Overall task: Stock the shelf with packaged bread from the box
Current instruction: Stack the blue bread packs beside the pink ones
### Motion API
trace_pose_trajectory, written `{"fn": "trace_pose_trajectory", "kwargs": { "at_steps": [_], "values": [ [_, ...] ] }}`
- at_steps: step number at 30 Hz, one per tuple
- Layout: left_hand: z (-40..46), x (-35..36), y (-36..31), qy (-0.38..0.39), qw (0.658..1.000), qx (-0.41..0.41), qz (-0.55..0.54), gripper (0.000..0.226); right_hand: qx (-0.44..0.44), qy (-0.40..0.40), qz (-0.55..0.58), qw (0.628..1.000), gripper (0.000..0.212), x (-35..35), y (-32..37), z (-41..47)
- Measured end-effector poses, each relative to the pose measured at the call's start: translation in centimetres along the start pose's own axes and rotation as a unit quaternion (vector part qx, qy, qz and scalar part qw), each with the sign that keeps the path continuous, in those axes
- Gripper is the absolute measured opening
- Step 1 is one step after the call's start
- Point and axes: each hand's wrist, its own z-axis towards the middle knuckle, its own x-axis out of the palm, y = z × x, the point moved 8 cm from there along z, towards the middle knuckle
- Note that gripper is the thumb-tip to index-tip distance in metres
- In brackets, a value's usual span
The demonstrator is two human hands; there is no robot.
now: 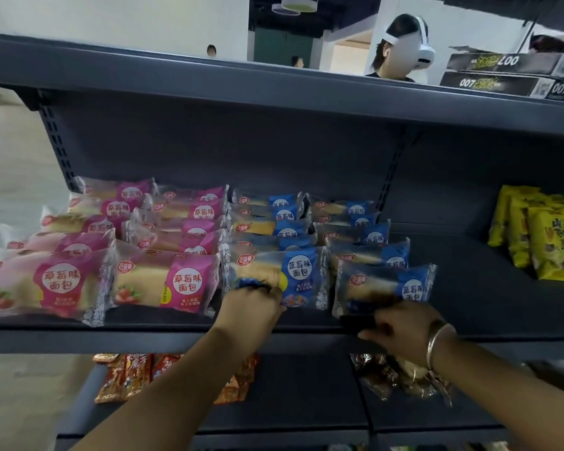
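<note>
Rows of packaged bread fill the dark grey shelf (176, 333): pink strawberry packs (166, 281) on the left, blue blueberry packs to their right. My left hand (253, 305) grips the lower edge of the front blue pack (284, 276) in the third row. My right hand (401, 327), with a silver bangle on the wrist, holds the bottom edge of the front blue pack (388, 286) in the fourth row, at the shelf's front lip. Both hands are blurred, so the fingers are hard to make out. The box is out of view.
Yellow snack bags (547, 236) stand at the shelf's right end, with bare shelf between them and the blue packs. Orange-red snack packs (127, 375) and brown packs (398, 375) lie on the shelf below. Black cartons (502, 73) sit on top. A person with a white headset (404, 47) stands behind.
</note>
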Motion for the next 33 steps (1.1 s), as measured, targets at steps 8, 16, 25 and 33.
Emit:
{"fn": "trace_pose_trajectory", "kwargs": {
  "at_steps": [8,16,25,33],
  "values": [
    [0.5,-0.8,0.6,-0.124,0.991,0.01,0.059,0.073,0.055,-0.264,-0.053,0.961,0.086,-1.5,-2.1,0.6],
    [2.6,0.1,-0.1,-0.059,0.993,0.038,0.093,0.114,0.0,-0.202,-0.1,0.974,0.119,-0.8,-1.8,3.9],
    [2.4,0.2,1.8,-0.116,0.983,0.073,0.121,0.097,-0.101,-0.236,-0.092,0.962,0.112,-1.7,-0.5,6.1],
    [2.0,0.0,1.8,-0.113,0.985,0.069,0.113,0.094,-0.102,-0.255,-0.102,0.956,0.106,-1.8,-0.2,5.0]
  ]
}}
